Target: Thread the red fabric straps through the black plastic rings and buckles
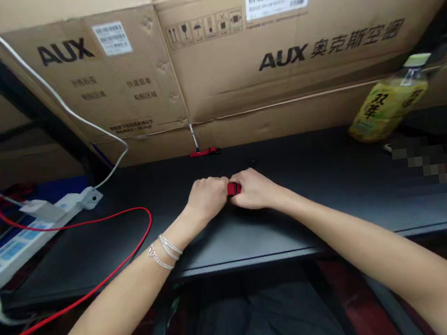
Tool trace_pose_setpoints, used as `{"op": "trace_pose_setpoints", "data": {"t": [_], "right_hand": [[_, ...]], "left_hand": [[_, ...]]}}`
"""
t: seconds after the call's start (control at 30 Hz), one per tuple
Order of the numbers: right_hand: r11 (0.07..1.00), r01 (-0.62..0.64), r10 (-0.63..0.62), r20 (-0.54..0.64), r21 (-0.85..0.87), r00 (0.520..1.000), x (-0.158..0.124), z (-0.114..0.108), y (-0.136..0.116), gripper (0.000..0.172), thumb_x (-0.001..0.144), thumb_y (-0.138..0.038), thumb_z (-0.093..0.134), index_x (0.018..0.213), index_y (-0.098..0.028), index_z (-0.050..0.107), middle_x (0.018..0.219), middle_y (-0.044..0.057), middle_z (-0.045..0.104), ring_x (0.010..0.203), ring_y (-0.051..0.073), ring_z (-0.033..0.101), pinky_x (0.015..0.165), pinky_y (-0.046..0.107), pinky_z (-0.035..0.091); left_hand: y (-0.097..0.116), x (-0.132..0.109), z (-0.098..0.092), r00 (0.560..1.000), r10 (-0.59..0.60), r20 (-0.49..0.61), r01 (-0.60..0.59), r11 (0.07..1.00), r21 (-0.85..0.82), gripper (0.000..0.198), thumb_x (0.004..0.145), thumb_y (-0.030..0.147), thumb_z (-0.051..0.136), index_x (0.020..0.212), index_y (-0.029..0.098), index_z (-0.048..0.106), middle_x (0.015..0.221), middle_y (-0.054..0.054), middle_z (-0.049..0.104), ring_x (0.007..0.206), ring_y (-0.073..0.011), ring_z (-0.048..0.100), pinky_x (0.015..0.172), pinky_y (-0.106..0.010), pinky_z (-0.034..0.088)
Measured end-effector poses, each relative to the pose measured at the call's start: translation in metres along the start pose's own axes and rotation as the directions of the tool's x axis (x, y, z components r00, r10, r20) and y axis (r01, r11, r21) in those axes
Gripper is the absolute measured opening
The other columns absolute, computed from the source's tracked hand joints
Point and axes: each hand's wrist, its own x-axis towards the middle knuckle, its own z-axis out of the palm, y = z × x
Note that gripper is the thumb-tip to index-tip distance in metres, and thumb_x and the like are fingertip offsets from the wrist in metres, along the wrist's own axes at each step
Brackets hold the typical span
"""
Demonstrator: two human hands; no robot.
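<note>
- Over the desk (308, 168), left hand (210, 198) and right hand (253, 188) both clasp a red piece (233, 188).
- Boxes (290, 82) wall the back; front edge (250, 263) lies nearer the body.
- Bottle (391, 97) well right, power strip (18, 245) well left.

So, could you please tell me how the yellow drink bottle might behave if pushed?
The drink bottle stands tall, so it may tip if pushed high. Its clear neck looks like plastic, so it probably won't shatter.

Storeroom-like work corner, with AUX cardboard cartons (217, 82) behind a black tabletop (323, 194) and a power strip (18, 245).
</note>
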Motion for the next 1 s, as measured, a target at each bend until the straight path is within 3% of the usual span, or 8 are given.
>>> {"op": "trace_pose_setpoints", "data": {"t": [0.6, 1.0], "right_hand": [[0.997, -0.065, 0.067, 0.053, -0.036, 0.996, 0.005, -0.008, 0.006, 0.012, 0.064, -0.022, 0.053, 0.065, -0.015, 0.063, 0.058, 0.004, 0.06, 0.051, 0.013, 0.044, 0.052, 0.026, 0.025], [0.994, -0.106, 0.106, 0.066, 0.002, 0.992, 0.007, -0.013, 0.013, 0.01, 0.063, -0.022, 0.055, 0.067, -0.016, 0.062, 0.053, -0.001, 0.053, 0.05, 0.011, 0.041, 0.049, 0.024, 0.025]], "left_hand": [[-0.012, 0.005, 0.003, 0.999, -0.026, -0.024, 0.027, 1.0, 0.004, 0.03, 0.084, 0.018, 0.04, 0.094, 0.015, 0.069, 0.083, -0.014, 0.07, 0.084, -0.0276, 0.069, 0.073, -0.035, 0.05], [-0.022, 0.007, -0.003, 0.996, -0.078, -0.046, 0.08, 0.996, 0.032, 0.029, 0.081, 0.017, 0.043, 0.093, 0.016, 0.069, 0.081, -0.013, 0.07, 0.081, -0.0265, 0.068, 0.071, -0.033, 0.049]]}}
